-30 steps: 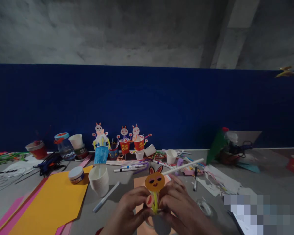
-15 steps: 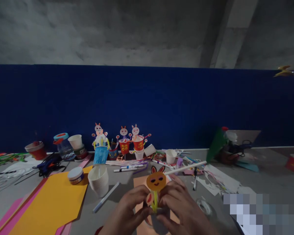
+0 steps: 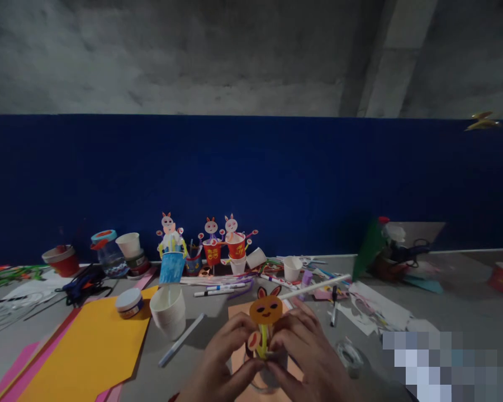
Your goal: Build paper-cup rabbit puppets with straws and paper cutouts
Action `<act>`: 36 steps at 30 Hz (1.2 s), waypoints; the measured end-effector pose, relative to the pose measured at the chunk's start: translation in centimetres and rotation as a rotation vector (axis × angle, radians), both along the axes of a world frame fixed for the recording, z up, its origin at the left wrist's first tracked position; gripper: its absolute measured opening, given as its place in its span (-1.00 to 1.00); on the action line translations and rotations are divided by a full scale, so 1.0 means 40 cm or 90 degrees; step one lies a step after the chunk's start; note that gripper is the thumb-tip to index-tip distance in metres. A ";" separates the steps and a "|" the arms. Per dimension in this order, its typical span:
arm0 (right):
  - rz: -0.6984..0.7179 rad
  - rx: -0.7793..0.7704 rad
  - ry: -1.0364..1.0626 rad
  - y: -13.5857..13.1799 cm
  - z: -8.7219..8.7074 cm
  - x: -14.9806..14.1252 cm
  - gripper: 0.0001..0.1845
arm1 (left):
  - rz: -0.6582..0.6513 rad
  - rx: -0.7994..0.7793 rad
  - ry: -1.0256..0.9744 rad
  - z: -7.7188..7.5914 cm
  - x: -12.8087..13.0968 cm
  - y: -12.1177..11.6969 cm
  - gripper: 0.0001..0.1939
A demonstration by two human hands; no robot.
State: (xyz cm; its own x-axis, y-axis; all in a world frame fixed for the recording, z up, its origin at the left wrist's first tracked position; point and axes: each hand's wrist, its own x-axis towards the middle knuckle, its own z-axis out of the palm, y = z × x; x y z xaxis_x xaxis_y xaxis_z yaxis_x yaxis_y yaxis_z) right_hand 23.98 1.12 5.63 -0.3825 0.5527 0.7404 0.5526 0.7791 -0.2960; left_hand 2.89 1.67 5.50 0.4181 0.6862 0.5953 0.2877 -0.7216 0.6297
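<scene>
Both hands are closed round a paper-cup rabbit puppet low in the middle of the view. Its orange rabbit face (image 3: 266,310) has dark-edged ears and stands above a grey-looking paper cup (image 3: 270,377). Yellow pipe cleaners (image 3: 263,341) run down from the face to the cup's rim. My left hand (image 3: 228,357) pinches at the cup's left side, by a small oval paw with a red mark (image 3: 254,340). My right hand (image 3: 308,352) grips the right side, its thumb near the rim. A white stick (image 3: 318,287) slants up rightward from behind the face. Peach paper (image 3: 240,309) lies beneath.
To the left stand a stack of white paper cups (image 3: 167,314), a small jar (image 3: 129,303) and orange card (image 3: 88,346). Finished-looking rabbit cups, one of them blue (image 3: 171,267), line the back by the blue partition (image 3: 251,178). Tape (image 3: 349,357) lies right.
My thumbs have come closer together at the front of the cup, over its rim. The puppet and both hands stay in nearly the same place.
</scene>
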 end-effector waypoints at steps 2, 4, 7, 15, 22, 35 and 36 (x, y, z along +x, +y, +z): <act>-0.011 0.009 0.027 -0.001 -0.017 0.006 -0.75 | 0.024 -0.001 -0.005 -0.014 -0.007 0.000 -0.78; -0.028 -0.014 0.061 0.000 -0.051 0.012 -0.48 | 0.057 0.000 -0.010 -0.028 -0.014 0.001 -0.73; -0.024 -0.163 0.188 0.007 -0.127 0.012 -0.02 | 0.070 -0.013 -0.028 -0.035 -0.022 0.002 -0.76; 0.059 -0.333 0.358 0.031 -0.227 -0.008 0.09 | 0.011 -0.098 -0.107 -0.059 -0.032 0.015 -0.73; 0.023 -0.337 0.343 0.030 -0.250 0.005 0.29 | 0.008 -0.217 -0.283 -0.176 -0.050 0.038 -0.58; 0.093 -0.384 0.639 0.017 -0.212 -0.042 -0.17 | 0.025 -0.378 -0.379 -0.147 -0.038 0.055 -0.63; 0.090 -0.391 0.649 0.015 -0.209 -0.045 -0.20 | 0.028 -0.382 -0.375 -0.146 -0.037 0.055 -0.63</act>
